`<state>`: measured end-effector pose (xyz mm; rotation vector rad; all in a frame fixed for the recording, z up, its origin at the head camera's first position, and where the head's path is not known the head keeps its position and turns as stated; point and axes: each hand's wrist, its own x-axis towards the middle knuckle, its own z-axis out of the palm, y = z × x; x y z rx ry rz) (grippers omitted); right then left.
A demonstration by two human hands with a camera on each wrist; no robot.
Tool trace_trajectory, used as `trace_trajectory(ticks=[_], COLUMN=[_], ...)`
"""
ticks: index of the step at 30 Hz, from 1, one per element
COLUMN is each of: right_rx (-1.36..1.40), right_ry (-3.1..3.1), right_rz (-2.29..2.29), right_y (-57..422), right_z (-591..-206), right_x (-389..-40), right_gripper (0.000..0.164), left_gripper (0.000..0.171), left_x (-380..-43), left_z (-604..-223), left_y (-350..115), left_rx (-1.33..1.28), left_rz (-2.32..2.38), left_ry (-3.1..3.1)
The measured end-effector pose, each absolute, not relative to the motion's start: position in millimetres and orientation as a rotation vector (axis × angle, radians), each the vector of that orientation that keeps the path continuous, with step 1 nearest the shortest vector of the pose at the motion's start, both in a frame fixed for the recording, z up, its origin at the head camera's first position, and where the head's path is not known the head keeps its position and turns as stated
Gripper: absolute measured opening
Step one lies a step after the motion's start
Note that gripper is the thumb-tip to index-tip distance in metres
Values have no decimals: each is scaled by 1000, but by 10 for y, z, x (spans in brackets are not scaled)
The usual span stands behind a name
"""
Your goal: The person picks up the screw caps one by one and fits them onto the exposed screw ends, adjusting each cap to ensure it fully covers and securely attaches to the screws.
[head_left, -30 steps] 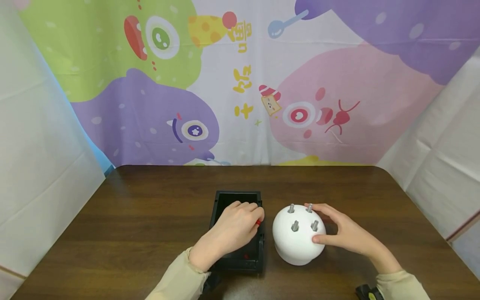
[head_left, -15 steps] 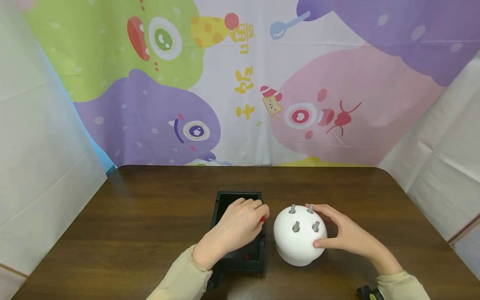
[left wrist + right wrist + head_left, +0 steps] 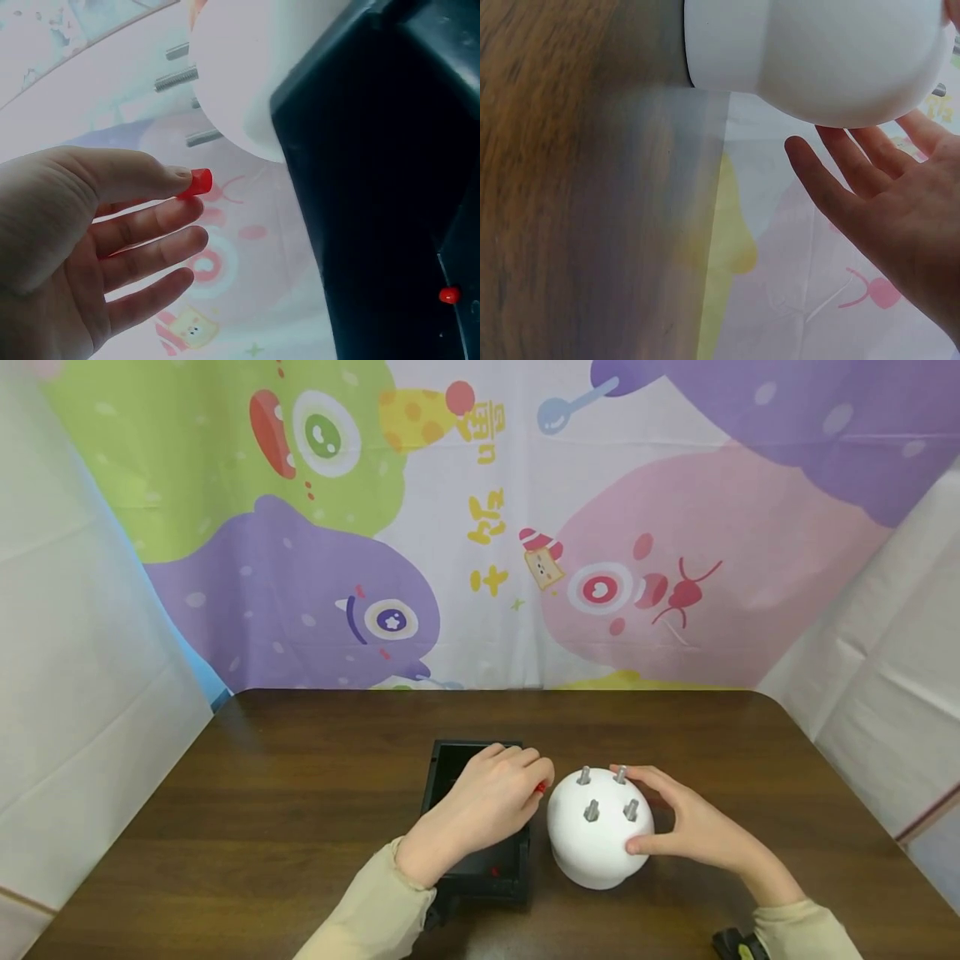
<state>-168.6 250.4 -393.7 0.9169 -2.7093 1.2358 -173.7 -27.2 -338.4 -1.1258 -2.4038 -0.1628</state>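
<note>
My left hand (image 3: 487, 797) pinches a small red cylindrical cap (image 3: 199, 182) between thumb and index finger, its other fingers spread loosely in the left wrist view. It is over the right side of a black box (image 3: 480, 891), just left of a white dome-shaped block (image 3: 592, 856). Several threaded metal bolts (image 3: 592, 811) stick up from the dome's top, with no cap on them. On the dome's right side, my right hand (image 3: 693, 822) steadies it, thumb in front and fingers behind. Another red piece (image 3: 449, 295) lies inside the box.
Box and dome stand side by side on a dark wooden table (image 3: 300, 793). A cartoon-printed curtain (image 3: 487, 643) hangs behind the table's far edge, with pale cloth on both sides. A dark wrist device (image 3: 738, 945) shows by the right sleeve.
My left hand has moved right and slightly away from me, carrying the red cap out of the box toward the dome. The right hand and dome stay put.
</note>
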Motion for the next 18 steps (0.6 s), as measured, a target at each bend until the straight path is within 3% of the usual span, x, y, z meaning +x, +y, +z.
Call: trace_trajectory(ticks=[18], right_rx=[865], right_ry=[-2747], right_rz=[1248], right_y=[2505], right_z=[-3947], right_x=[-1695], right_gripper=[74], left_gripper=[6], left_x=[-1776], left_z=[-3241], left_y=[-99], left_rx=[-1156], left_rz=[-143], left_ry=[-2434])
